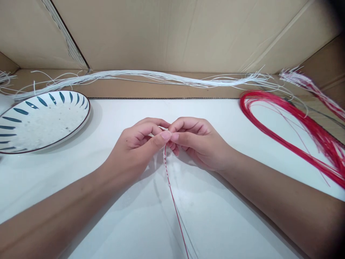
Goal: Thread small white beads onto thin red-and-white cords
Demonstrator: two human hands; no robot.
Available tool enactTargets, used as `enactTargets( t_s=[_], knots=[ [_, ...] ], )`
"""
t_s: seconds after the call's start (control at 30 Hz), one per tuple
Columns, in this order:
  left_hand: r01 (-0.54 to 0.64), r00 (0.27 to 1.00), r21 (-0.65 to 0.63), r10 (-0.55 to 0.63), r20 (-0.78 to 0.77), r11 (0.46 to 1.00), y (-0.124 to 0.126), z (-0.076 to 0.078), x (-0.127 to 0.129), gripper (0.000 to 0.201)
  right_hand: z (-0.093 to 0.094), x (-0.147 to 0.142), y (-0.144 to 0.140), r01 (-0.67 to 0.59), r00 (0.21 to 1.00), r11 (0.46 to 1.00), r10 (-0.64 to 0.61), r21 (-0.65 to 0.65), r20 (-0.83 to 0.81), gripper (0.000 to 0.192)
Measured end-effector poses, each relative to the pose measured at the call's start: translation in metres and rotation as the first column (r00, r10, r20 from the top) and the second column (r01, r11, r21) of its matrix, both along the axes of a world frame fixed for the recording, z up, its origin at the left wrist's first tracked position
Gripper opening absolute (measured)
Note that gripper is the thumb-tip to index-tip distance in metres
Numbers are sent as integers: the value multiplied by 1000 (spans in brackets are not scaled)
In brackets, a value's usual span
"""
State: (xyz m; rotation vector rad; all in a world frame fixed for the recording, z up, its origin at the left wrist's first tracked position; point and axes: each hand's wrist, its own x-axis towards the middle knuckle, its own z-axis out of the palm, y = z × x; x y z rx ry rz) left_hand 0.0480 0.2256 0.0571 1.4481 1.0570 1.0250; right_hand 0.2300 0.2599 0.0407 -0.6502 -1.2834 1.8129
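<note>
A big cardboard wall (pixel 172 32) stands behind the white worktop (pixel 229 201). The plate is the thing to find places from.

The plate (pixel 40 120) is white with blue marks round its rim, and it sits at the left side of the worktop. Behind the plate, a long bunch of white strings (pixel 151 77) runs along the foot of the cardboard wall, from left to right. Far to the right of the plate lies a bent bunch of red strings (pixel 291 124), near the right edge of the worktop.

Just to the right of the plate, in the middle of the worktop, the two hands meet. The left hand (pixel 137 144) and the right hand (pixel 196 142) are both curled shut, with their thumbs touching. They pinch the top of one thin red string (pixel 175 207) between them. This red string hangs down from the fingers toward the near edge of the worktop. A few tiny clear beads (pixel 165 158) sit on it just under the thumbs.
</note>
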Motion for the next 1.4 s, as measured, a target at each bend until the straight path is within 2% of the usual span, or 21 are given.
enactTargets(
  t_s=[0.17, 0.6, 0.97, 1.23, 1.4],
  knots=[
    [3, 998, 41, -1, -63, 999, 1, 0, -1, 30, 0, 0, 0, 15, 1000, 1000, -15, 27, 22, 10],
    [-4, 995, 68, 11, -102, 998, 3, 0, -1, 29, -2, 1, -1, 0, 999, 998, -2, 60, 40, 7],
    [27, 990, 76, -17, -137, 997, 3, 0, -4, 29, 3, -4, -3, 90, 991, 992, -97, 85, 91, 10],
    [98, 979, 50, -87, -186, 994, 3, -7, -6, 12, 4, -4, 0, 127, 990, 991, -125, -32, 59, 9],
    [121, 978, 28, -115, -173, 992, 2, -8, -7, 3, 3, -4, 1, 126, 991, 991, -124, -43, 52, 11]
  ],
)
